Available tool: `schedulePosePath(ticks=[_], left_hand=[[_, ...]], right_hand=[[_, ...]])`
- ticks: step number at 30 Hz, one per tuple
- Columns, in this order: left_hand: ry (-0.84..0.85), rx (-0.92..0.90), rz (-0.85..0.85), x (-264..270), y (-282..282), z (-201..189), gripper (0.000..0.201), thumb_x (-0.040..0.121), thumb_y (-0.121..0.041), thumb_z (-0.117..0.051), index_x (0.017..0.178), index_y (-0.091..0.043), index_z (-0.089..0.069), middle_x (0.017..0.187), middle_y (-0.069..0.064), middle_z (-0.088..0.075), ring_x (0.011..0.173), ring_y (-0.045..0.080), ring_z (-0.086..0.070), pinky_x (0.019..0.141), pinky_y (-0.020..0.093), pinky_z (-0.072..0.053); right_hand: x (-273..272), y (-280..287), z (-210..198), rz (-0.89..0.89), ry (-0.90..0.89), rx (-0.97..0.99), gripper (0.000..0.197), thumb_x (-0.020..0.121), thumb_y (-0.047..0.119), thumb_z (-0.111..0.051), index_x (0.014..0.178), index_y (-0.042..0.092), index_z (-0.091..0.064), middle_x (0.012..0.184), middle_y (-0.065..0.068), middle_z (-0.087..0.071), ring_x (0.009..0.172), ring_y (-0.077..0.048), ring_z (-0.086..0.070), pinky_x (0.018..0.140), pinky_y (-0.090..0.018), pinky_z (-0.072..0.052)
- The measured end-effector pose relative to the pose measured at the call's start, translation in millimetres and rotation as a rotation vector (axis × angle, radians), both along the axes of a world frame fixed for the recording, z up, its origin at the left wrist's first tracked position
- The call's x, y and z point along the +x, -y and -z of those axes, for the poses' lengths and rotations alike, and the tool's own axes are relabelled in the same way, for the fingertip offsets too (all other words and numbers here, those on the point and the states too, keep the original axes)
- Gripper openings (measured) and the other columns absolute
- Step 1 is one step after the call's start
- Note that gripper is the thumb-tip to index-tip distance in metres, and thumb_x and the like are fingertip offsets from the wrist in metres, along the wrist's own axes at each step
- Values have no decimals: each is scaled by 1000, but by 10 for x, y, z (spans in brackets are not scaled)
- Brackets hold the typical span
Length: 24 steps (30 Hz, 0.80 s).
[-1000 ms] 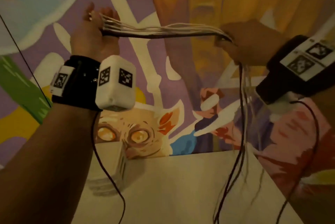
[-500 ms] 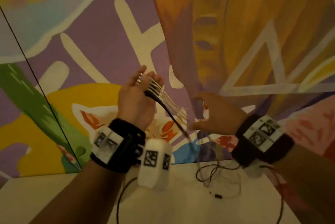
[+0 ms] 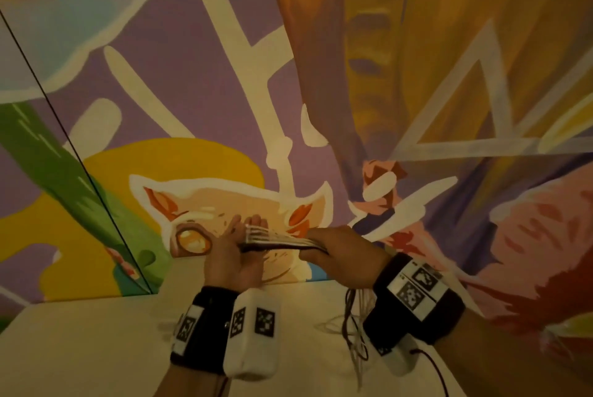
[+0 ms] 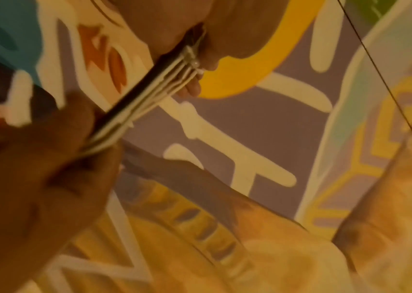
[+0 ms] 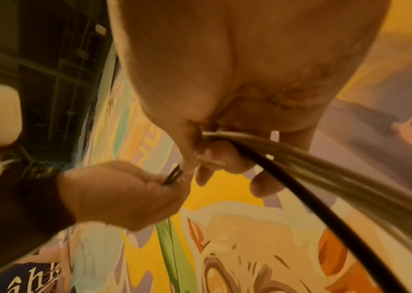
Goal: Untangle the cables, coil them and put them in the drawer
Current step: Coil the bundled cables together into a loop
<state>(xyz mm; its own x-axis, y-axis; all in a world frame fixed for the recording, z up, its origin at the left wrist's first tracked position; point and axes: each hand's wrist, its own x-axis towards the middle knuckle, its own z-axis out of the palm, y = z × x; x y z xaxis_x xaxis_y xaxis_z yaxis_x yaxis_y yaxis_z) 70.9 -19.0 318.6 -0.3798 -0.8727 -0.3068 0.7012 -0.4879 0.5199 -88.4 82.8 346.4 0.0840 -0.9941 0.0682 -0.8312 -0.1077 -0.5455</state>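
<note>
Hands dropping lower, closing together since earlier frame. Left hand (image 3: 231,255) pinching cable bundle (image 3: 278,241) ends, keeping loops aligned; right hand (image 3: 345,257) clenching bundle's other side, feeding slack trailing onto table (image 3: 96,342). Coiling ongoing; drawer unseen.

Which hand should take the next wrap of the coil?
Right. The right hand pinches the bundle of white and dark cables where the slack hangs to the pale table; the left hand holds the looped end.
</note>
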Motion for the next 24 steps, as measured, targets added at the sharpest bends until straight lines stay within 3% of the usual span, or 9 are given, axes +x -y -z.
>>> schedulePosePath(ticks=[3,6,7,9,10,12,15,19,24], left_hand=[[145,30,103,71,-140,221,23,97,-13,-49,116,-4,-57,104,17,-65,99,30,-60,79,40,-57],[484,-132,46,123,-280,377,23,97,-21,-50,98,-4,-67,75,14,-72,81,31,-61,63,38,-56],[740,-346,-27,152,-269,412,29,97,-31,-48,95,-10,-69,79,11,-72,84,30,-60,68,37,-51],[1216,-909,-149,218,-225,390,47,91,-55,-39,114,-23,-65,114,2,-63,110,18,-52,91,36,-44],[1294,-1116,-130,213,-246,305,58,87,-63,-37,125,-25,-58,128,-3,-53,120,11,-43,99,31,-37],[1211,-1314,-27,106,-343,142,68,85,-68,-42,137,-25,-43,128,-12,-48,121,-2,-40,100,22,-32],[961,-1386,52,-79,-550,-40,35,97,-29,-46,131,-21,-37,99,-20,-54,92,-21,-50,76,1,-36],[944,-1379,-8,-118,-553,-44,33,97,-37,-33,113,-15,-53,76,-11,-60,71,5,-56,57,12,-37],[1164,-1571,139,-113,-404,-131,22,96,-48,-36,78,-39,-46,58,-11,-49,58,3,-50,57,18,-32]], right_hand=[[-48,14,-67,-23,-59,74,22,98,31,-47,78,22,-52,76,-4,-56,71,-21,-51,65,-35,-40],[-102,42,-179,-74,-122,139,20,97,30,-49,81,19,-55,79,-4,-57,72,-20,-51,66,-35,-38],[-115,48,-217,-93,-140,165,22,97,29,-50,76,23,-52,75,1,-54,68,-15,-48,63,-30,-36],[-100,53,-299,-122,-178,195,26,97,30,-50,70,30,-50,73,7,-51,66,-9,-46,61,-25,-34],[-99,78,-322,-132,-193,203,24,97,30,-49,74,29,-54,77,5,-55,69,-10,-49,64,-25,-38],[-60,122,-376,-153,-221,203,20,97,28,-48,91,18,-64,94,-3,-64,83,-18,-57,77,-35,-48],[-7,184,-441,-168,-243,149,23,97,25,-47,103,12,-65,100,-9,-67,88,-24,-61,85,-46,-50],[-48,203,-507,-144,-265,126,24,97,30,-48,102,14,-65,100,-7,-68,88,-23,-61,83,-43,-51],[-163,141,-596,-99,-276,105,22,94,30,-54,72,29,-52,74,5,-56,65,-9,-49,60,-24,-39]])
